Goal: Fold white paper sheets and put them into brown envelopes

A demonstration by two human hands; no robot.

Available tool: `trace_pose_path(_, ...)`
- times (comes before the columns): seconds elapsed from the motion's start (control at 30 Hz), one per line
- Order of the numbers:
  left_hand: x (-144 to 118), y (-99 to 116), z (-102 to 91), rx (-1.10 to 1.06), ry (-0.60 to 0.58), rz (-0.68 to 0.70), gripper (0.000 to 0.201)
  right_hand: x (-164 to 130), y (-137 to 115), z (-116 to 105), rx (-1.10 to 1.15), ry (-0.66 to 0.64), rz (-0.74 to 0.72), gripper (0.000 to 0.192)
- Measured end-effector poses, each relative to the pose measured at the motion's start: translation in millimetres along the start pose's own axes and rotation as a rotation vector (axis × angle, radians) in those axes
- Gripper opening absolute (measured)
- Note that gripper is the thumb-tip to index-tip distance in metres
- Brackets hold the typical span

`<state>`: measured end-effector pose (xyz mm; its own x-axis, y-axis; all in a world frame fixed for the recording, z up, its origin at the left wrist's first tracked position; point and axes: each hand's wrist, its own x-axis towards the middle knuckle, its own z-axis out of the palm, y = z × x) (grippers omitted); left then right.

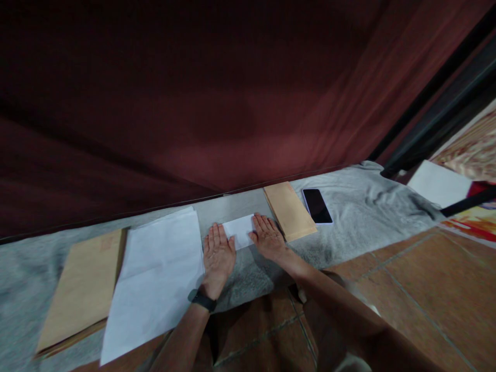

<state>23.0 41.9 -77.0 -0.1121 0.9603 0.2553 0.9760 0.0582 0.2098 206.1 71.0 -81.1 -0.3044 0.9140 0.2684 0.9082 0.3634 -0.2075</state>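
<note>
arms: bare, no sleeves | left wrist: black watch band (202, 300)

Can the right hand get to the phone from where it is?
Probably yes. The right hand lies flat on the folded paper; only a flat brown envelope lies between it and the phone.

A dark red curtain (217, 103) fills most of the view and hangs down to the far edge of a grey cloth (364, 201) that is spread flat on the floor. Nearer than the grey cloth, the floor (426, 279) is of reddish-brown tiles with thin pale joints. To the right of the curtain stand dark slanted bars (445, 119), and beyond them lies a patterned rug (473, 150) in pale and red colours; the light is dim.
</note>
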Motion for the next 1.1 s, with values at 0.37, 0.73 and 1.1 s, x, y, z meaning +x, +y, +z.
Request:
trace_pose_path(0.37, -0.4, -1.3, -1.8, -0.035, 0.028, 0.005, 0.065, 10.8, -6.5, -34.5, 0.057, -0.097, 0.152, 0.044)
trace_pose_path(0.73, -1.6, 1.4, -6.5, -0.023, 0.019, 0.007, 0.064, 28.6, -4.2, -36.6, 0.284, -0.208, 0.373, 0.021)
trace_pose_path(1.1, 13.5, 17.3, -40.6, -0.664, -0.068, 0.039, 0.063, 31.5, -1.1, -77.3, 0.666, 0.346, 0.187, 0.037)
